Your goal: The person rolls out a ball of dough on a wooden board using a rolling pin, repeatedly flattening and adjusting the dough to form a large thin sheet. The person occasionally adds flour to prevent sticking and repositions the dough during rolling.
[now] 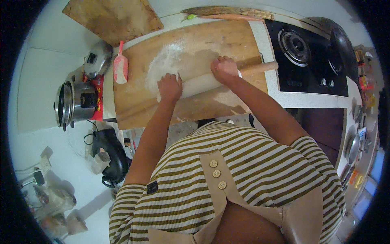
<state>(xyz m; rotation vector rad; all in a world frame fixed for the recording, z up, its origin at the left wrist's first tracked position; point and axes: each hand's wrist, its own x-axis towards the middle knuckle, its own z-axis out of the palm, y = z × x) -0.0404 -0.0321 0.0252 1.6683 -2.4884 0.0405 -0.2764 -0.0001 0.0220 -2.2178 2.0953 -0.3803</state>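
A long wooden rolling pin (pixel 259 69) lies across a floured wooden board (pixel 137 100), with a sheet of pale dough (pixel 201 84) wrapped round its middle. My left hand (pixel 170 87) grips the left end of the dough-covered pin, fingers curled over the far side. Farther right, my right hand (pixel 225 69) closes over the pin near the dough's right end. Bare wood sticks out beyond it, past the board's right edge. White flour (pixel 166 61) is spread on the board behind the dough. The pin's left tip cannot be made out.
On the board's left lies a pink scoop (pixel 121 68) with flour in it. A steel pot (pixel 80 100) and a metal lid (pixel 99 59) stand left of the board. A black gas hob (pixel 304 61) adjoins on the right. A straw brush (pixel 228 11) lies behind.
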